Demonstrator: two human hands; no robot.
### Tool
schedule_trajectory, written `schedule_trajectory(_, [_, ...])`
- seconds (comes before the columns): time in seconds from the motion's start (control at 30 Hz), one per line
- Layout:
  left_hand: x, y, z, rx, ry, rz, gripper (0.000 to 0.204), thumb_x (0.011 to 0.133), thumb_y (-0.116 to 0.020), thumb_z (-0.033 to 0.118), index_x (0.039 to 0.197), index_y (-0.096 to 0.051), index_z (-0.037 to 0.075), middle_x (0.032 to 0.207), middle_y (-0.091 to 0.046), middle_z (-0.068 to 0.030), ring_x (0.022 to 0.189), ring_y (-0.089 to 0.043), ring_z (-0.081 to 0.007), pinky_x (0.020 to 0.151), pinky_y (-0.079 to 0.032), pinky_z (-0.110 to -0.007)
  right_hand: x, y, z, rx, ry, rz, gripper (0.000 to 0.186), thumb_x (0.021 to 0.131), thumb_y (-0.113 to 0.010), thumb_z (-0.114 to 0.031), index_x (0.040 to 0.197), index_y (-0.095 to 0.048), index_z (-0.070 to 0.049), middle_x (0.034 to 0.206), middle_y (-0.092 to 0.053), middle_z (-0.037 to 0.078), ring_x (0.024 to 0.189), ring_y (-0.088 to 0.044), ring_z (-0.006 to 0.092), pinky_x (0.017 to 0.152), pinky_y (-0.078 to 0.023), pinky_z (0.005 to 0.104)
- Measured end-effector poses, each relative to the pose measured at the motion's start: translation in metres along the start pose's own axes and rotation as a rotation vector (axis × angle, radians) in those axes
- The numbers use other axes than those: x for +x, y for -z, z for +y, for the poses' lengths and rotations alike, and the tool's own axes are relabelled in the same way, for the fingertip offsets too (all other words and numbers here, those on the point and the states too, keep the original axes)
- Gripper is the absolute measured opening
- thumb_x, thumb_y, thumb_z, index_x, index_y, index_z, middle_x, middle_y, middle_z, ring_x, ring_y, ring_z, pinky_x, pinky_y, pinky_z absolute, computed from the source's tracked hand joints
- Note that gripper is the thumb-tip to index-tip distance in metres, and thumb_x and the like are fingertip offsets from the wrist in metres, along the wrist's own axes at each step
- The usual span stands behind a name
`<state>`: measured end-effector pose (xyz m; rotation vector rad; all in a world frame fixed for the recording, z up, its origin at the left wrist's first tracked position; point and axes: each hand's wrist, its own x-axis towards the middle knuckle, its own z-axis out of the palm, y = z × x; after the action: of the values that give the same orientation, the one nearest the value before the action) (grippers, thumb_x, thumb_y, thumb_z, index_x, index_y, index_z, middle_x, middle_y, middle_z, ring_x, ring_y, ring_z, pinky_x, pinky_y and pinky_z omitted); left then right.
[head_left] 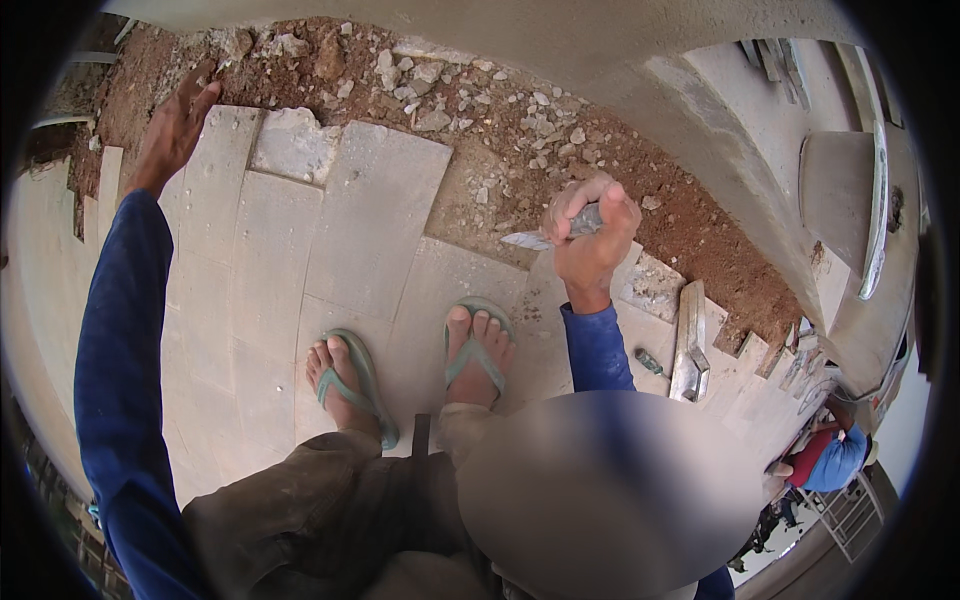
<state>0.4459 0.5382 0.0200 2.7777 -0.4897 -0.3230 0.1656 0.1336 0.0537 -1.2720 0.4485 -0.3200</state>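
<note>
My left hand (175, 132) reaches out at the upper left with its fingers stretched. It is above the broken edge of the pale floor slabs (375, 175), beside reddish soil, and holds nothing that I can see. Right of centre, my right hand (598, 240) is closed around a grey object (586, 219). A pale, pointed, blade-like piece (526, 240) sticks out to the left of that fist; whether it belongs to the grey object I cannot tell. The fist hangs over the border between slabs and soil.
A strip of red soil (700, 245) with stone rubble (430, 95) runs along a curved plastered wall (640, 120). A whitish angular bar (690, 345) and a small green object (649, 361) lie on the slabs at right. Another person (838, 458) crouches at the far right.
</note>
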Motion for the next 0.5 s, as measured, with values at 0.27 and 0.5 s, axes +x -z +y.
schedule_trajectory(0.27, [-0.003, 0.001, 0.000, 0.042, -0.022, 0.039, 0.070, 0.100, -0.038, 0.059, 0.146, -0.042, 0.006, 0.129, -0.060, -0.0277, 0.122, -0.057, -0.0409, 0.103, -0.044, -0.049, -0.015, -0.007, 0.021, -0.165, 0.198, -0.085, 0.059, 0.099, -0.049, -0.052, 0.063, -0.048, -0.006, 0.050, -0.047, 0.001, 0.047, -0.043, 0.0094, 0.047, -0.032, 0.0261])
schedule_trajectory(0.5, [-0.001, 0.002, 0.002, 0.058, -0.060, 0.059, 0.066, 0.102, -0.040, 0.055, 0.145, -0.043, 0.005, 0.130, -0.060, -0.0254, 0.122, -0.056, -0.0414, 0.104, -0.043, -0.048, 0.017, 0.005, 0.058, -0.300, 0.173, 0.034, 0.061, 0.099, -0.045, -0.052, 0.063, -0.048, -0.003, 0.049, -0.049, 0.006, 0.042, -0.043, 0.0120, 0.043, -0.033, 0.0265])
